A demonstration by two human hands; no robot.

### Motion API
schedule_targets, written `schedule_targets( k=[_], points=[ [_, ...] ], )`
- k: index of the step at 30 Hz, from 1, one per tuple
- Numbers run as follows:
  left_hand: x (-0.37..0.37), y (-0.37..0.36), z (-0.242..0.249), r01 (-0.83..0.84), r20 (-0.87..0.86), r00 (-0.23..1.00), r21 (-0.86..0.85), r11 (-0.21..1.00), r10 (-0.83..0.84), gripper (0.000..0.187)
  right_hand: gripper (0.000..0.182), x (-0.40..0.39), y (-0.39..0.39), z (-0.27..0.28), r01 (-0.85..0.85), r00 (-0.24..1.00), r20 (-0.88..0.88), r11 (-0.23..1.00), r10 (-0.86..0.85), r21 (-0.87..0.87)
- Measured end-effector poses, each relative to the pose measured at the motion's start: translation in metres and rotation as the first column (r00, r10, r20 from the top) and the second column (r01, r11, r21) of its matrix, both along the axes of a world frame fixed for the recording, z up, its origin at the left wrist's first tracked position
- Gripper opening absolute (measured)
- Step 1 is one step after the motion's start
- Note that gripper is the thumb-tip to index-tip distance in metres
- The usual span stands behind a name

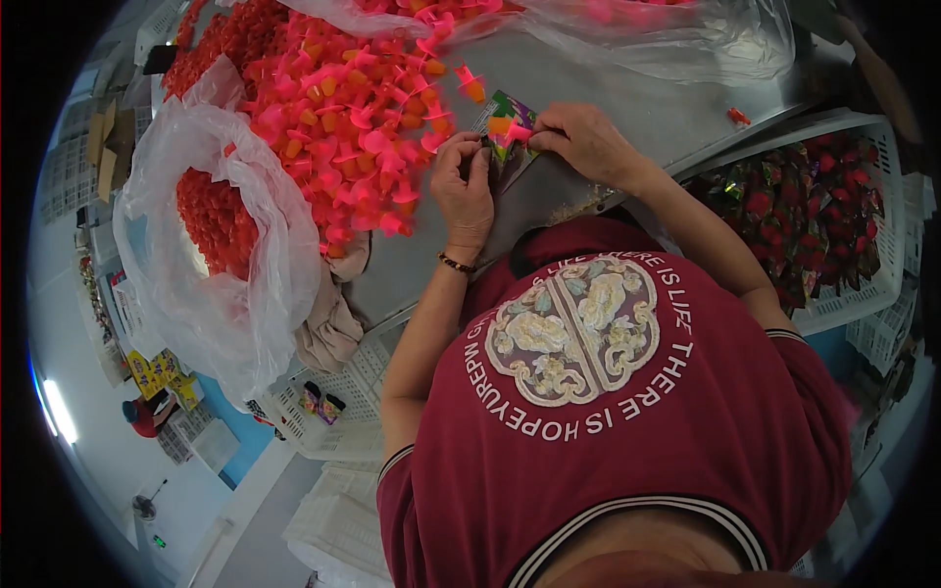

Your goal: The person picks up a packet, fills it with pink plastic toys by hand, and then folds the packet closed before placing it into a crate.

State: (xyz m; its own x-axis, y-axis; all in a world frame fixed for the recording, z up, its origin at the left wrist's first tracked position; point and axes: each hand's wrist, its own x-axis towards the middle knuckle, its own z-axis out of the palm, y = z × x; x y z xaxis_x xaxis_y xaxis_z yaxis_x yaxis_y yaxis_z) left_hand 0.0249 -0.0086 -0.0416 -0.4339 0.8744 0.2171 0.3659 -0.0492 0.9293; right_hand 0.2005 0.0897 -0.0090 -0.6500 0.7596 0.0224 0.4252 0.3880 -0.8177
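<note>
My left hand [463,191] pinches one edge of a small printed packet [507,159], green and purple with a dark lower part. On the packet's other edge, the thumb and fingers of my right hand [588,145] are closed. A pink-and-orange plastic piece [502,127] shows at the packet's top, between the two hands. Just left of my left hand lies a big heap of similar pink and orange pieces [363,137]. One loose piece [471,84] sits apart from the heap, above the packet.
A clear plastic bag [147,211] of small red pieces [218,223] stands at the left. At the right, a white crate [887,235] holds many filled packets [804,211]. The metal table [627,93] carries a clear plastic sheet [686,49] at the back. Far left is another person [147,416].
</note>
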Motion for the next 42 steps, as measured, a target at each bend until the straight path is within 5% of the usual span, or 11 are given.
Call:
schedule_targets(
  k=[5, 12, 15, 21, 24, 26, 27, 29, 33, 35, 42],
  points=[
    [-0.001, 0.001, 0.002, -0.004, 0.052, 0.999, 0.031, 1.0, 0.003, 0.005, 0.017, 0.003, 0.003, 0.01, -0.189, 0.975, 0.179, 0.908, 0.129, 0.375],
    [0.003, -0.001, 0.015, -0.001, 0.012, 1.0, 0.053, 0.999, 0.0, 0.005, 0.016, 0.002, 0.006, 0.021, -0.29, 0.944, 0.282, 0.838, 0.171, 0.462],
    [0.002, 0.0, 0.017, 0.03, -0.009, 1.0, 0.097, 0.995, -0.029, 0.006, 0.019, 0.002, 0.014, 0.027, -0.353, 0.911, 0.351, 0.85, 0.217, 0.391],
    [0.0, -0.001, 0.023, 0.115, -0.22, 0.971, 0.096, 0.989, -0.092, 0.008, 0.028, -0.004, 0.024, 0.044, -0.317, 0.904, 0.284, 0.947, 0.321, -0.061],
    [0.002, 0.001, 0.024, 0.129, -0.274, 0.958, 0.159, 0.979, -0.082, 0.008, 0.024, -0.005, 0.014, 0.042, -0.332, 0.908, 0.278, 0.943, 0.315, 0.017],
    [0.006, 0.002, 0.029, 0.109, -0.172, 0.982, 0.139, 0.984, -0.084, 0.009, 0.016, -0.005, 0.009, 0.036, -0.349, 0.916, 0.31, 0.885, 0.253, 0.309],
    [0.005, 0.002, 0.028, 0.109, -0.172, 0.981, 0.141, 0.984, -0.085, 0.009, 0.016, -0.005, 0.009, 0.036, -0.349, 0.917, 0.31, 0.884, 0.252, 0.311],
    [0.004, 0.003, 0.026, 0.118, -0.207, 0.975, 0.146, 0.982, -0.086, 0.009, 0.011, -0.005, 0.01, 0.036, -0.296, 0.955, 0.175, 0.797, 0.239, 0.527],
    [0.008, 0.002, 0.036, 0.124, -0.181, 0.978, 0.093, 0.988, -0.105, 0.009, 0.01, -0.012, 0.007, 0.03, -0.296, 0.955, 0.162, 0.767, 0.249, 0.568],
    [0.007, 0.005, 0.031, 0.099, -0.185, 0.98, 0.165, 0.981, -0.068, 0.008, 0.012, -0.015, 0.001, 0.027, -0.159, 0.987, 0.021, 0.964, 0.159, 0.212],
    [0.006, 0.012, 0.044, -0.019, -0.127, 0.991, 0.196, 0.98, 0.044, 0.007, 0.021, -0.027, -0.005, 0.012, -0.074, 0.966, -0.251, 0.997, 0.068, -0.013]
  ],
)
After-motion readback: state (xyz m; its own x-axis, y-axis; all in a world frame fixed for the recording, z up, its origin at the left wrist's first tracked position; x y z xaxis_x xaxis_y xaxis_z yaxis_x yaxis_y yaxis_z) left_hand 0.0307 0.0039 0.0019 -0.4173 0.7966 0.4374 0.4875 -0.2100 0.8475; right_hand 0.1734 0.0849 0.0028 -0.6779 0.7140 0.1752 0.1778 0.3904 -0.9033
